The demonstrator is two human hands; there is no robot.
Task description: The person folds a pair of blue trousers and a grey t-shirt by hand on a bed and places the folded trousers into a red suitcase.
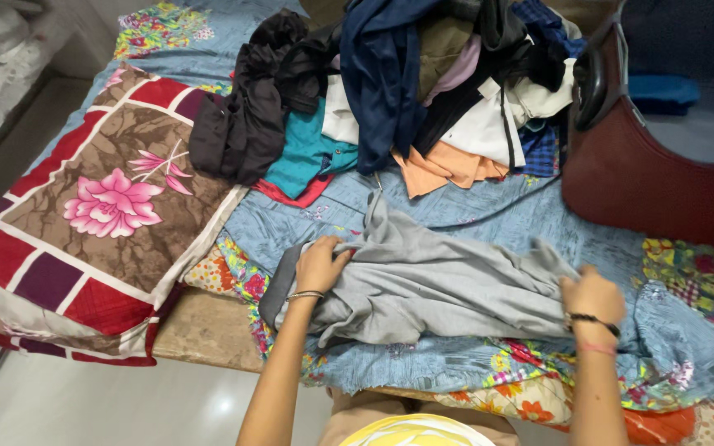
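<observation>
A grey garment lies crumpled across the blue patterned bedsheet in front of me. My left hand grips its left end, fingers closed on the fabric near a darker band. My right hand holds its right end, fist closed around a bunch of the cloth. Both wrists wear thin bracelets. The garment stretches between the two hands, slightly bunched in the middle.
A heap of clothes in black, navy, teal, orange and white sits at the back. A maroon suitcase stands open at right. A floral pillow lies at left. The white floor shows below the bed edge.
</observation>
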